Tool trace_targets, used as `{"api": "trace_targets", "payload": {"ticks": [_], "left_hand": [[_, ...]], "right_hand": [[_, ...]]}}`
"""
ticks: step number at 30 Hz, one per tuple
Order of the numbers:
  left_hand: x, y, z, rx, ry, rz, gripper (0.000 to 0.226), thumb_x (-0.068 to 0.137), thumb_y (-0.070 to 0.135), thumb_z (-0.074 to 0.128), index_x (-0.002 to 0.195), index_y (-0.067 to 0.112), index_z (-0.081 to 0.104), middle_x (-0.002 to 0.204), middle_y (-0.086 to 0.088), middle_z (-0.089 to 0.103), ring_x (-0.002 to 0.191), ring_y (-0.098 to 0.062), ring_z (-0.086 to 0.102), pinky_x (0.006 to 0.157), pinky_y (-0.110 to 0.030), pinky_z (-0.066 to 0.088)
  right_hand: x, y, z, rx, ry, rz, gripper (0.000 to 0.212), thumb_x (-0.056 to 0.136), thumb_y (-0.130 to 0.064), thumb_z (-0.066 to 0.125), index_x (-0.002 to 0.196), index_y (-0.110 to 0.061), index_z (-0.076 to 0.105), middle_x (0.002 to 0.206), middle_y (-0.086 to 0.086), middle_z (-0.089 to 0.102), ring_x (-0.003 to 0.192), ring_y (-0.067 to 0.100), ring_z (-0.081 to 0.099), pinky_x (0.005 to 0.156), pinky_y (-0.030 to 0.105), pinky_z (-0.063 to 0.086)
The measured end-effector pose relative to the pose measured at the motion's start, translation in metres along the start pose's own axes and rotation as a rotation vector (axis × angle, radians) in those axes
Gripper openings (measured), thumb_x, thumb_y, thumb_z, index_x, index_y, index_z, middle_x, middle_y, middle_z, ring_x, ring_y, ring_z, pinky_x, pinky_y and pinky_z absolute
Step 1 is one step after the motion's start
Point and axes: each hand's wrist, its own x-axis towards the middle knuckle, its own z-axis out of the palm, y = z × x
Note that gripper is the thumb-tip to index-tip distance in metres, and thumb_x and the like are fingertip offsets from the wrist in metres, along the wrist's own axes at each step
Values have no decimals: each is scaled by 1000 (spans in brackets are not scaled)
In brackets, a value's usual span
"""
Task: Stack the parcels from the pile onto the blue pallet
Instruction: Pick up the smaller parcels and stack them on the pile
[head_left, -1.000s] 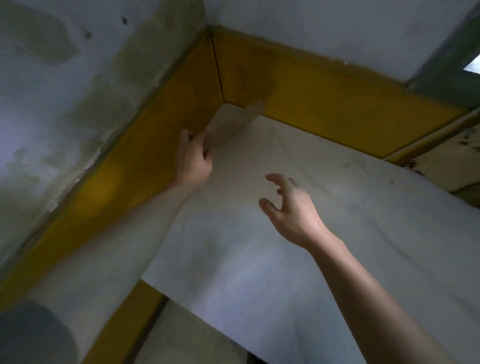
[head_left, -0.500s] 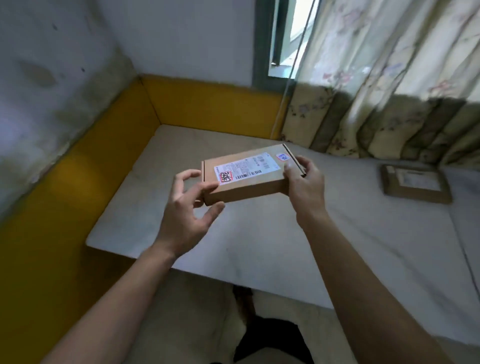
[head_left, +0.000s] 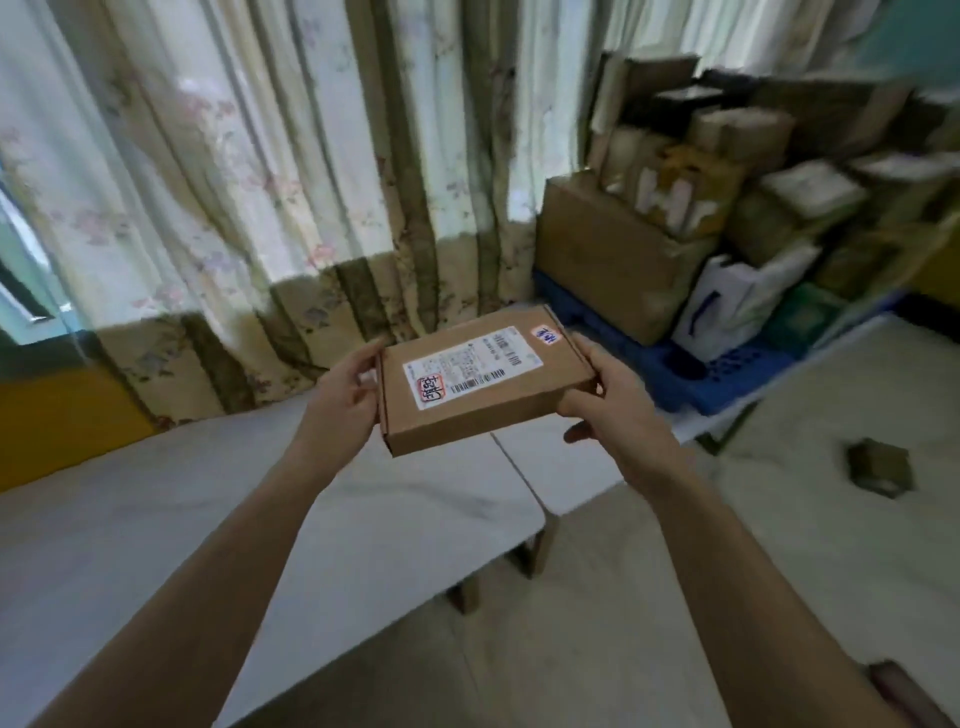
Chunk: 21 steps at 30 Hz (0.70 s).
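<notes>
Since half a second ago, view swung toward blue pallet (head_left: 691, 371); left hand (head_left: 340, 402) and right hand (head_left: 610, 402), arms outstretched, grip parcel (head_left: 483, 379) ends.

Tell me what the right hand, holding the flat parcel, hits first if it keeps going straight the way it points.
Probably the blue pallet edge, just beyond the right hand and parcel; the big brown box stands behind it. Depth is unclear, so the hand may pass above the pallet and meet that box.

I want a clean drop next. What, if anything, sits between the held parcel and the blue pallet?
Nothing visible. The flat parcel, held by the left hand and right hand, has open air toward the blue pallet, whose near edge is bare; stacked boxes fill the rest.
</notes>
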Motion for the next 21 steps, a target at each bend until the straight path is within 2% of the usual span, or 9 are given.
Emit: {"api": "trace_targets", "payload": {"ticks": [3, 6, 9, 11, 13, 15, 18, 19, 21], "left_hand": [[40, 68, 103, 82, -258, 107, 61, 95, -9, 49, 148, 20, 48, 134, 4, 59, 91, 9, 67, 88, -26, 53], [70, 136, 196, 163, -431, 223, 67, 95, 0, 59, 154, 25, 40, 136, 7, 57, 103, 3, 64, 84, -21, 51], [95, 187, 263, 244, -484, 358, 67, 94, 4, 65, 154, 23, 41, 137, 4, 57, 116, -11, 61, 84, -16, 51], [110, 213, 300, 359, -520, 473, 68, 92, 6, 65, 153, 24, 41, 141, 1, 55, 122, -16, 59, 93, -27, 54], [124, 242, 332, 396, -530, 533, 69, 89, 5, 66, 152, 24, 42, 141, 3, 54, 122, -13, 56, 97, -31, 51], [140, 275, 363, 395, -528, 597, 66, 88, 7, 67, 148, 24, 44, 136, 7, 55, 118, -8, 54, 95, -24, 45], [168, 316, 401, 364, -545, 651, 54, 90, 12, 70, 136, 28, 49, 126, 16, 54, 107, 7, 55, 86, -8, 44], [177, 326, 412, 359, -548, 660, 48, 90, 12, 71, 129, 30, 50, 123, 18, 55, 107, 7, 56, 85, -10, 46], [202, 340, 434, 363, -530, 680, 41, 88, 11, 72, 117, 30, 49, 116, 15, 60, 106, 1, 61, 87, -28, 54]], "right_hand": [[-11, 13, -122, -131, 131, -6, 70, 88, -4, 69, 137, -42, 36, 114, -20, 59, 95, 3, 65, 67, 23, 58], [-22, 25, -232, -161, 245, -40, 72, 88, -7, 75, 140, -40, 37, 113, -29, 54, 93, -16, 60, 72, 14, 54], [-25, 36, -315, -212, 320, -22, 70, 87, -21, 81, 143, -38, 43, 122, -26, 57, 108, -6, 61, 92, 28, 57], [-22, 42, -357, -244, 414, -18, 72, 84, -26, 84, 146, -32, 47, 128, -15, 61, 112, 8, 63, 94, 41, 59], [-15, 46, -394, -272, 488, -39, 72, 82, -28, 86, 145, -29, 51, 127, -13, 63, 108, 8, 65, 89, 34, 60], [-6, 46, -430, -317, 560, -64, 68, 82, -28, 86, 142, -29, 53, 121, -14, 65, 105, 4, 65, 81, 21, 55], [14, 49, -481, -322, 642, -88, 58, 82, -31, 85, 133, -32, 58, 117, -16, 67, 106, 3, 63, 85, 27, 56], [23, 51, -496, -324, 655, -95, 55, 82, -32, 85, 130, -35, 58, 116, -17, 66, 106, 3, 62, 87, 28, 56], [46, 52, -527, -346, 678, -108, 57, 82, -36, 84, 132, -35, 57, 115, -18, 66, 105, -1, 62, 86, 25, 55]]}}
